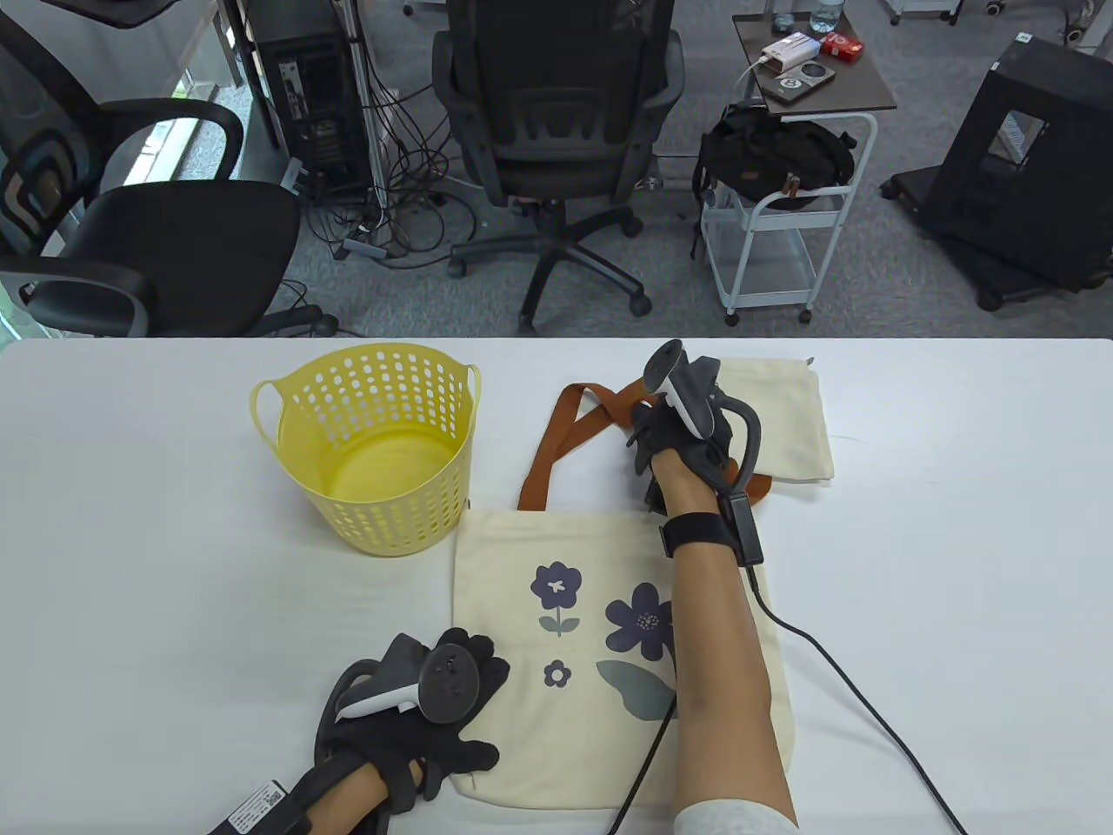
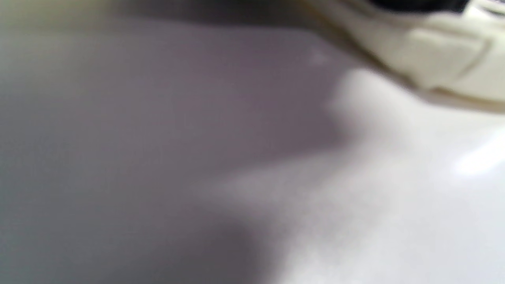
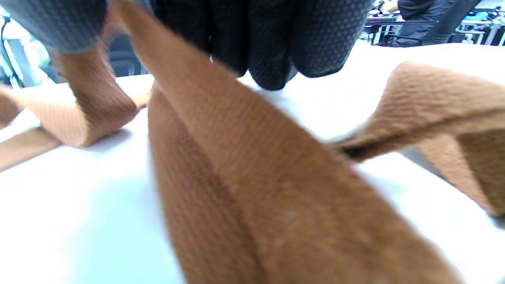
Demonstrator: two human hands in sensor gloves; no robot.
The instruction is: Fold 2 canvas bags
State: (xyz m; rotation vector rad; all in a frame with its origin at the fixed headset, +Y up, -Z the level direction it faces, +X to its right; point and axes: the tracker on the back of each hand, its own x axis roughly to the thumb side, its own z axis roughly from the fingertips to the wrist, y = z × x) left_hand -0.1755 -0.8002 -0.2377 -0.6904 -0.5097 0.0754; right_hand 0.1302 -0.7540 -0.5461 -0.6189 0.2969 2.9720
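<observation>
Two straps (image 1: 565,435) lie beyond the bag (image 1: 565,661); the right hand (image 1: 674,435) grips them, while the left hand (image 1: 435,704) rests spread on its near-left corner.

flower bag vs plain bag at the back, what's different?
The flower bag lies spread flat, near the person; the plain bag is a smaller shape farther back. The flower bag has purple flower prints; the plain bag shows none. The right hand holds the flower bag's brown straps; nothing holds the plain bag. Both are cream fabric.
</observation>
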